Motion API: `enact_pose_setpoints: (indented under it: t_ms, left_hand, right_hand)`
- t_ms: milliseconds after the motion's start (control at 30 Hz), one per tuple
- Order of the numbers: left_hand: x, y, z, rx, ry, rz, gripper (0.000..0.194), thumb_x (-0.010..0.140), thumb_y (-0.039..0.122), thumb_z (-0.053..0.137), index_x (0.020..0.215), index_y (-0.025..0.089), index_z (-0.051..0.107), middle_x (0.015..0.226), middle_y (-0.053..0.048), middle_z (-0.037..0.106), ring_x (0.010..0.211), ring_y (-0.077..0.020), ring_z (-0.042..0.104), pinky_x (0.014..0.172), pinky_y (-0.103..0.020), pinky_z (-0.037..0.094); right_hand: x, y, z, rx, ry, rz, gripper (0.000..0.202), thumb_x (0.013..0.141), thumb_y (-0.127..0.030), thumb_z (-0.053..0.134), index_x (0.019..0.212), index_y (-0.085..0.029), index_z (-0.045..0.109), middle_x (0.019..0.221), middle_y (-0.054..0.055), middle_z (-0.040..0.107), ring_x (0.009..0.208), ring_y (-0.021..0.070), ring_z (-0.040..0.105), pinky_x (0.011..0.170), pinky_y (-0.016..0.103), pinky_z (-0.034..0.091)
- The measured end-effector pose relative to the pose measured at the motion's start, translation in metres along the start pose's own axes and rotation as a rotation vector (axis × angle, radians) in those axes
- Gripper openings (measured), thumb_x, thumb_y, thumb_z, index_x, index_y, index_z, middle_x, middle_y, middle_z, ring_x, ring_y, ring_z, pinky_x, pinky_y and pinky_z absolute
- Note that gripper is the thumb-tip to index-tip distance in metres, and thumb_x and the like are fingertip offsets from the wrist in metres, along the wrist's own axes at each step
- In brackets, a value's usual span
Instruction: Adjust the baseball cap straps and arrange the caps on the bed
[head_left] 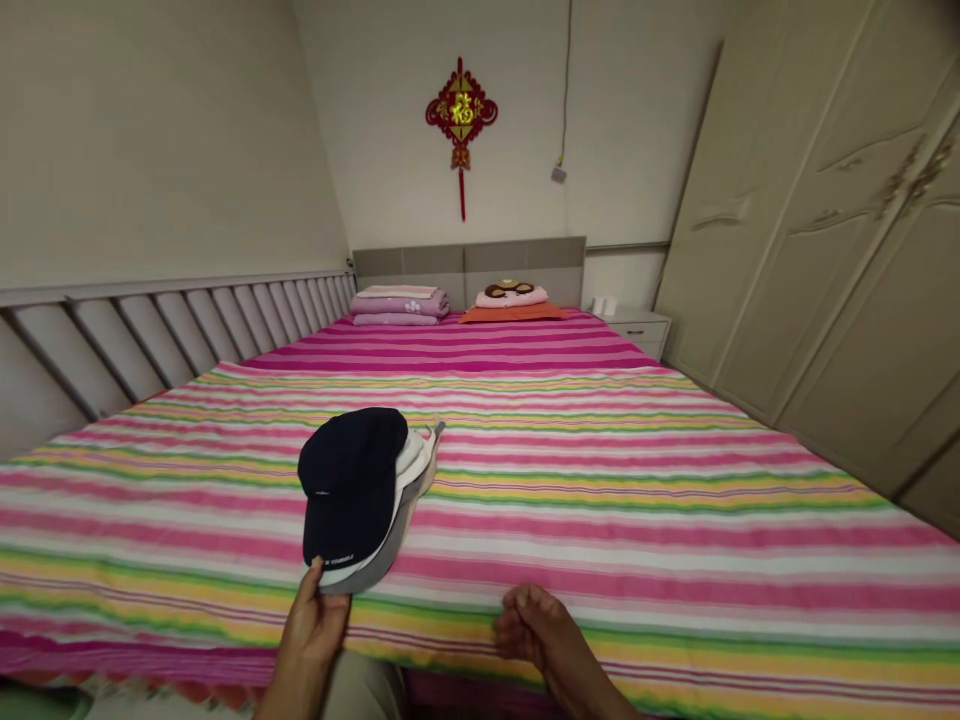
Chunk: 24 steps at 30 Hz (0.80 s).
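A navy cap (349, 475) with small white lettering on its brim tops a stack of caps on the striped bed sheet. Beneath it show the edges of a white cap (409, 462) and a grey brim (380, 562), partly hidden by the navy one. My left hand (316, 625) pinches the front of the brims, thumb on top and fingers below. Off to the right of the stack, my right hand (541, 632) hovers near the bed's front edge with its fingers curled in and nothing visible in them.
The striped sheet (637, 520) covers the bed. Folded purple bedding (401, 303) and a pink pillow (511, 298) lie by the headboard (517, 262). A metal railing (180, 330) runs along the left; a nightstand (637, 328) and wardrobe (795, 250) stand right.
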<state>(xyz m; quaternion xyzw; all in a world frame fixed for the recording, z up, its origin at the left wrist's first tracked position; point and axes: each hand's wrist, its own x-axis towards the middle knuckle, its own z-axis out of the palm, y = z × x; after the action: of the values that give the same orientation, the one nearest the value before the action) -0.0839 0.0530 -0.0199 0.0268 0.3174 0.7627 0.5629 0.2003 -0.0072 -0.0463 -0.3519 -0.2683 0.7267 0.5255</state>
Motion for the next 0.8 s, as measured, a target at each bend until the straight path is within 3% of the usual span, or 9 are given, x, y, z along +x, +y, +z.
enact_pose_setpoints:
  t_ms: [200, 400, 500, 667, 800]
  left_hand:
    - [0.0, -0.002, 0.0, 0.003, -0.057, 0.022, 0.032, 0.084, 0.008, 0.035, 0.102, 0.017, 0.06, 0.079, -0.003, 0.07, 0.072, -0.0111, 0.065, 0.069, -0.021, 0.052]
    - [-0.019, -0.013, -0.001, 0.069, -0.09, -0.007, 0.027, 0.085, 0.015, 0.037, 0.093, 0.02, 0.062, 0.083, -0.003, 0.07, 0.076, -0.0126, 0.065, 0.074, -0.026, 0.051]
    - [-0.031, -0.022, -0.003, 0.161, -0.066, -0.078, 0.024, 0.084, 0.011, 0.038, 0.082, 0.016, 0.061, 0.078, -0.004, 0.069, 0.076, -0.0133, 0.064, 0.08, -0.032, 0.049]
    - [-0.045, -0.029, -0.004, 0.193, 0.031, -0.054, 0.017, 0.077, 0.003, 0.045, 0.071, 0.015, 0.055, 0.071, 0.001, 0.065, 0.073, -0.0107, 0.064, 0.09, -0.035, 0.042]
    - [-0.063, -0.038, -0.011, 0.323, 0.01, -0.056, 0.023, 0.072, 0.001, 0.051, 0.088, 0.017, 0.056, 0.094, -0.004, 0.064, 0.089, -0.0158, 0.062, 0.086, -0.031, 0.045]
  right_hand:
    - [0.0, -0.001, 0.002, 0.0, -0.005, -0.012, 0.036, 0.062, -0.046, 0.067, 0.07, -0.015, 0.051, 0.057, 0.004, 0.064, 0.047, 0.0133, 0.057, 0.052, 0.029, 0.044]
    - [-0.004, -0.003, 0.005, 0.003, -0.006, -0.023, 0.034, 0.064, -0.044, 0.066, 0.07, -0.015, 0.051, 0.058, 0.003, 0.063, 0.049, 0.0122, 0.057, 0.054, 0.028, 0.044]
    - [-0.003, 0.001, 0.004, -0.028, 0.012, -0.021, 0.038, 0.06, -0.048, 0.067, 0.068, -0.016, 0.049, 0.055, 0.002, 0.062, 0.046, 0.0119, 0.055, 0.051, 0.027, 0.042]
    - [-0.004, 0.009, 0.003, -0.135, 0.046, -0.001, 0.043, 0.056, -0.054, 0.066, 0.067, -0.017, 0.048, 0.052, 0.001, 0.062, 0.043, 0.0116, 0.054, 0.048, 0.025, 0.04]
    - [-0.011, 0.012, 0.002, -0.23, 0.065, 0.018, 0.047, 0.052, -0.059, 0.064, 0.063, -0.017, 0.047, 0.05, 0.0, 0.061, 0.042, 0.0104, 0.053, 0.044, 0.021, 0.034]
